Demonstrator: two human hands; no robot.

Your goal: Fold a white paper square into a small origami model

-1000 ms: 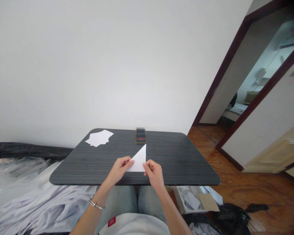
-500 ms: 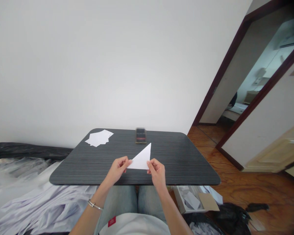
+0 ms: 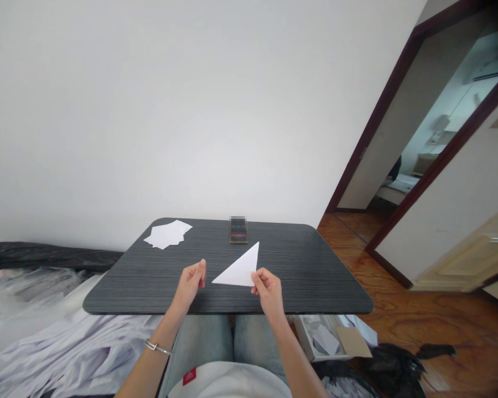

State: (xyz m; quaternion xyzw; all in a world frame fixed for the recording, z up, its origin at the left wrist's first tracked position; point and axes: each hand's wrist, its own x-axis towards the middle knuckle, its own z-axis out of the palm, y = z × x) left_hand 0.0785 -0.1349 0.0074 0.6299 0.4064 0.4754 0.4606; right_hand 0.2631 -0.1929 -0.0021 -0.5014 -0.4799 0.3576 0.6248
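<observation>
One white paper triangle [image 3: 239, 271] over the near middle of the dark table [image 3: 315, 271]. Clock centred on the paper, 12 toward the wall [image 3: 199, 110]. Its points: sharp tips at 1 and between 8 and 9, squarer corner at 4. Long edge faces 10 to 11. Whether the paper touches the tabletop, cannot tell.

Right hand [image 3: 269, 288], at 4: thumb and fingers pinched on the squarer corner. Left hand [image 3: 191, 279], at 9: fingers curled, thumb drawn in against them; just beside the sharp tip, narrow strip of tabletop between.

At 12, near the far edge: dark flat object [image 3: 238, 230], partly blurred. At 10, near the far left corner: overlapping white papers [image 3: 168, 234], points jutting unevenly. Broad dark surface from 2 to 4, out to the slanting right edge; near edge at 6, close behind the paper. Beyond it, at 4 to 5, below: open box [image 3: 309, 342].
</observation>
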